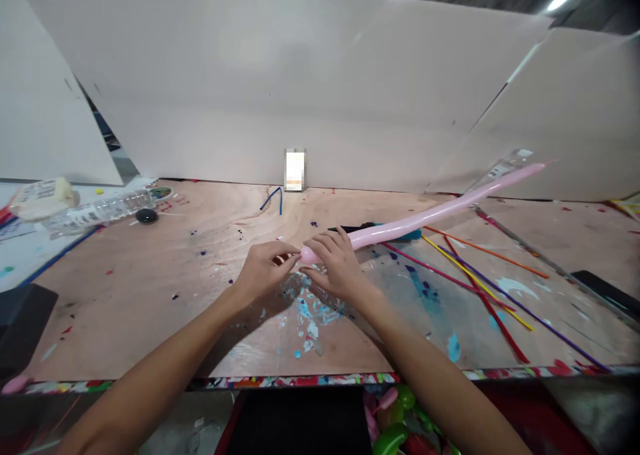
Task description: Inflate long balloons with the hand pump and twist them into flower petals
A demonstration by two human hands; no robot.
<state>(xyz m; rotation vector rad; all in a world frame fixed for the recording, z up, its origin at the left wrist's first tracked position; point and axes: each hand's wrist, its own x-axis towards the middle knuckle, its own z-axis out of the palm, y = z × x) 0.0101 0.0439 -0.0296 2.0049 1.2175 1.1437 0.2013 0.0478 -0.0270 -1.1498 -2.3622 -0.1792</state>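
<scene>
A long pink modelling balloon [425, 216], blown up along most of its length, slants across the table to the upper right and ends in a thin uninflated tip. My right hand [337, 265] wraps its fingers around the balloon close to its near end. At that end my left hand [267, 266] pinches the tip between thumb and fingers; the knot or neck there is hidden. Beneath the balloon lies a teal and black tool [407, 234], partly covered, perhaps a pair of scissors or a pump.
Uninflated balloons in yellow [480, 285], purple [530, 314] and other colours lie to the right, near a black phone-like object [607, 292]. A blue strip [273, 198], plastic bottle [107, 208] and dark box [25, 328] lie farther left. White panels [300, 75] stand behind.
</scene>
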